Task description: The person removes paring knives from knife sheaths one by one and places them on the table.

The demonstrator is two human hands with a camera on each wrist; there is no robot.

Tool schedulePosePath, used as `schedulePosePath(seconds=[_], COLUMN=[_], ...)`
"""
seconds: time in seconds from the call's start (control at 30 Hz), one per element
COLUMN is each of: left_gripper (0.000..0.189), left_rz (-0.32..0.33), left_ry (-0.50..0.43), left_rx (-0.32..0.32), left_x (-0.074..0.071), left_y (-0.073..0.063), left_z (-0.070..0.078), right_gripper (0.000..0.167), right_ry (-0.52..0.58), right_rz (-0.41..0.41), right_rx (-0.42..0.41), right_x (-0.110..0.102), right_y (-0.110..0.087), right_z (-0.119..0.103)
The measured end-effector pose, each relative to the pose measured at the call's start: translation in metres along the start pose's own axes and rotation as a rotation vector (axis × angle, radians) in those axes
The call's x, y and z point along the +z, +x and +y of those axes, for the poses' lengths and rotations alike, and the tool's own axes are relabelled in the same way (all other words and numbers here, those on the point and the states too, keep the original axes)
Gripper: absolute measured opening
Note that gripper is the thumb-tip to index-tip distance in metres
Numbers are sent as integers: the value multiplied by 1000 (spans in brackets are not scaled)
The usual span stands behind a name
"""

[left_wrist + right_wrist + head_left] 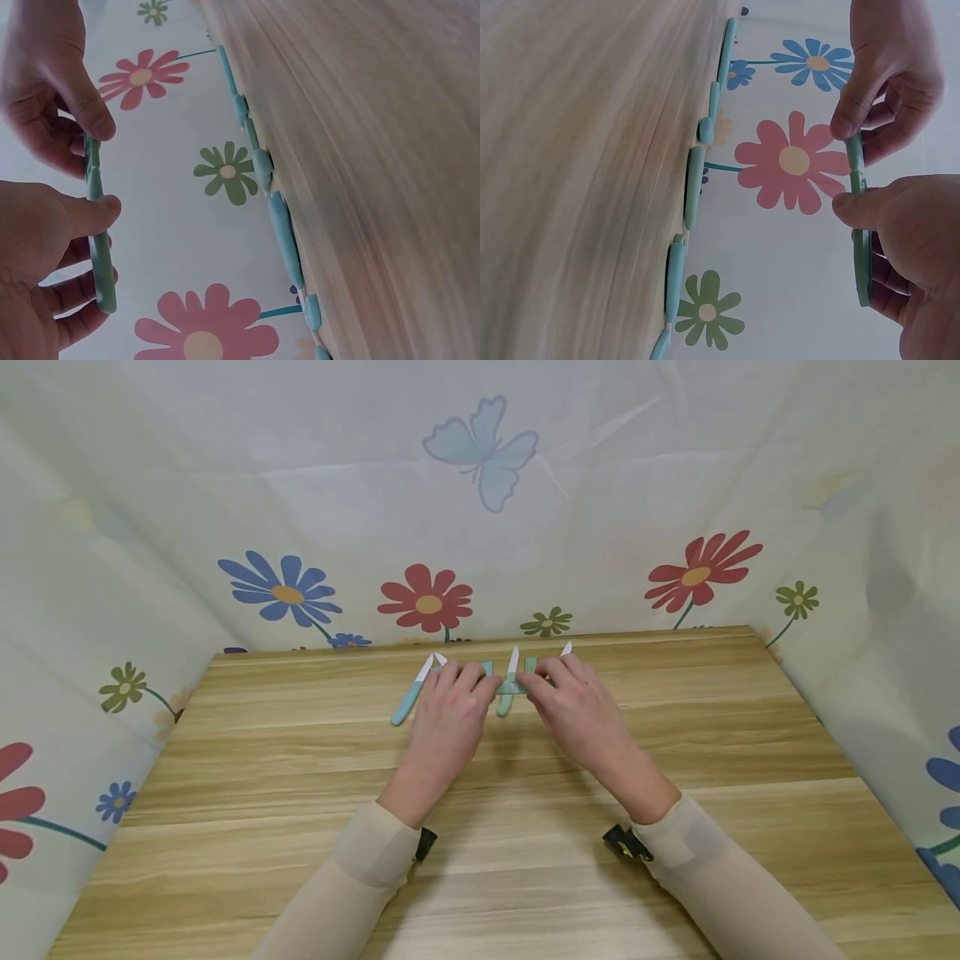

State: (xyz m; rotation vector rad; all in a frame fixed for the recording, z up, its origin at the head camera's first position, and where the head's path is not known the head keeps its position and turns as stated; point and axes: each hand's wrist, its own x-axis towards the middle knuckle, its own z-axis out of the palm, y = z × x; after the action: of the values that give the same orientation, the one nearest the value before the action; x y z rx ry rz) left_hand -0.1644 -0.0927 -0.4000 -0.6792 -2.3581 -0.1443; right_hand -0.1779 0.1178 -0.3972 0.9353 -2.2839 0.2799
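Observation:
Both hands hold one slim green knife (512,688) level above the table, its blade not visible, seemingly inside a green sheath. My left hand (450,710) pinches one end between thumb and fingers; my right hand (581,706) pinches the other. In the left wrist view the knife (101,262) shows a long handle-like part and a joint between the hands. Beyond the hands lie a blue-handled knife (408,702) and a green-handled knife (505,704), both with white blades. Another white blade (567,648) pokes out behind the right hand.
The wooden table (495,860) ends at a flower-printed curtain (337,510) at the back and sides. A short blue piece (487,667) and a short green piece (531,663), perhaps sheaths, lie among the knives. One more white blade tip (441,658) shows beside the left hand.

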Motion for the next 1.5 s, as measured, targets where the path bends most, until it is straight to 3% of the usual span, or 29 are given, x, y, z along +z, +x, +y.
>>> schedulePosePath(seconds=[1.5], left_gripper=[19], left_rz=[7], left_ry=[-29], left_rx=[-16], left_x=[-3], left_y=[1], left_z=[-5], right_gripper=[30], right_ry=[-2], right_rz=[-4], right_rx=[15], right_x=[0], right_y=[0], right_z=[4])
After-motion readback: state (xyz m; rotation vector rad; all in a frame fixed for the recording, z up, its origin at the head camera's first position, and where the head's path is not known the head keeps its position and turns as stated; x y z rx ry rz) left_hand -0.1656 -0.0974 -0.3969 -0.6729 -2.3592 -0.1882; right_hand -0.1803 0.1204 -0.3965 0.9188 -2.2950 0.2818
